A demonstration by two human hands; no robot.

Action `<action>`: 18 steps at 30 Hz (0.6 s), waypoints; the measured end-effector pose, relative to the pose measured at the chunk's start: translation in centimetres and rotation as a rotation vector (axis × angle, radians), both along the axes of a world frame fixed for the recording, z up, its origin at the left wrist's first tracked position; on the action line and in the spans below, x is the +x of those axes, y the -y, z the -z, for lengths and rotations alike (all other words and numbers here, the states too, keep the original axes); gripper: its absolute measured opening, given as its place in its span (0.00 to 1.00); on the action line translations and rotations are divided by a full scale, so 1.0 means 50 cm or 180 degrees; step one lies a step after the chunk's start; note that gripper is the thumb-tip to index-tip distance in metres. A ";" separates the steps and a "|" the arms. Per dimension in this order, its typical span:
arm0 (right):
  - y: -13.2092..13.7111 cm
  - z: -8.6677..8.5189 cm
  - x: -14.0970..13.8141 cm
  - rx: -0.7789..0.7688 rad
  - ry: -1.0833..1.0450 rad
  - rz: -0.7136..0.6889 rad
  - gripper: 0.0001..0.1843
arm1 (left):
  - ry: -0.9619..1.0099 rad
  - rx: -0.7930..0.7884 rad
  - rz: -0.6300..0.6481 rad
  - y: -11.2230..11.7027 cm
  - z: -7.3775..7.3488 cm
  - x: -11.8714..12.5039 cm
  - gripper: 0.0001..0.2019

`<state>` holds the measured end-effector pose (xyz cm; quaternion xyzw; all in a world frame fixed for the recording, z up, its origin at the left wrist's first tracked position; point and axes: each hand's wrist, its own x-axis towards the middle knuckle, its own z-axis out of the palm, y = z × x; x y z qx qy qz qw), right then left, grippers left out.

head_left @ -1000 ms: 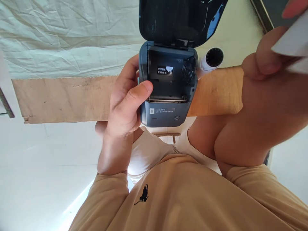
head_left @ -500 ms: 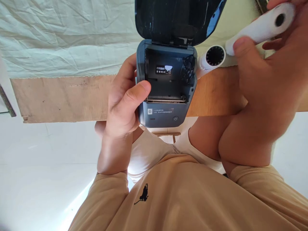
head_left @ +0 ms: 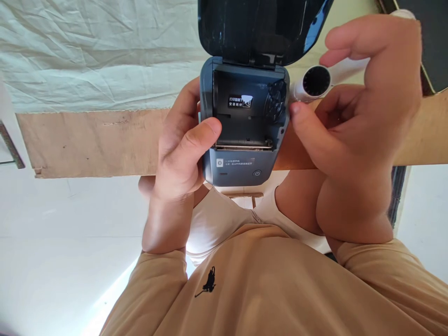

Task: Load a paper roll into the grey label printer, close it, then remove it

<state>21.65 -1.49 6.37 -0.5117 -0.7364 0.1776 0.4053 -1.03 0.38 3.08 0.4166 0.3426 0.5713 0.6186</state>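
Note:
A dark blue label printer (head_left: 241, 163) is gripped in my left hand (head_left: 185, 144), its thumb over the left rim of the paper bay. The black lid (head_left: 259, 28) stands raised, and the bay holds no roll. Right beside the printer lies a white paper roll with a black ribbed core (head_left: 301, 91). My right hand (head_left: 371, 98) is open around this roll, thumb near its lower side and index finger above, not closed on it. Behind those fingers a second white paper roll (head_left: 350, 69) is mostly hidden.
Pale green cloth (head_left: 105, 51) covers the far part of the wooden table (head_left: 94, 144). A dark flat object with a light rim (head_left: 436, 46) lies at the far right. My legs are below the table's front edge.
My right hand has let go of the second paper roll and moved left to the roll beside the printer. My left hand and the printer have barely moved.

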 end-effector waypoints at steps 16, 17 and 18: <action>-0.019 0.032 0.017 0.0360 0.0595 -0.0363 0.28 | 0.0469 0.0077 0.0480 0.031 -0.004 -0.007 0.19; -0.019 0.032 0.017 0.0337 0.0572 -0.0373 0.29 | 0.0471 0.0087 0.0486 0.031 -0.005 -0.006 0.20; -0.020 0.030 0.016 0.0313 0.0580 -0.0397 0.29 | 0.0452 0.0098 0.0480 0.031 -0.007 -0.006 0.20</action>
